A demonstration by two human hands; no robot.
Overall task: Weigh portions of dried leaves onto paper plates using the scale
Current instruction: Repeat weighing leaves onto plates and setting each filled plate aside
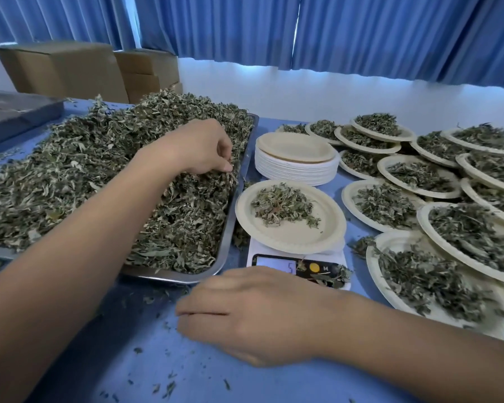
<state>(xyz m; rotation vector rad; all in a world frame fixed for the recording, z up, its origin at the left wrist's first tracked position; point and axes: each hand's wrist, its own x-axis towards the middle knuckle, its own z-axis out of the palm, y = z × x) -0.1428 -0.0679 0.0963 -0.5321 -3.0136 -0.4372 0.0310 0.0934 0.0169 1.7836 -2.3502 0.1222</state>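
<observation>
A big heap of dried leaves (79, 175) fills a metal tray (230, 225) on the left. My left hand (198, 149) reaches into the heap near the tray's right edge, fingers curled down and pinching leaves. A paper plate (317, 237) with a small pile of leaves (282, 205) sits on the white scale (298, 264); its display shows a 5. My right hand (253, 312) rests flat on the blue table in front of the scale, fingers relaxed, holding nothing.
A stack of empty plates (297, 159) stands behind the scale. Several filled plates (437, 205) overlap across the right side. Cardboard boxes (67, 71) and blue curtains stand at the back. Loose leaf bits litter the blue table (157, 359).
</observation>
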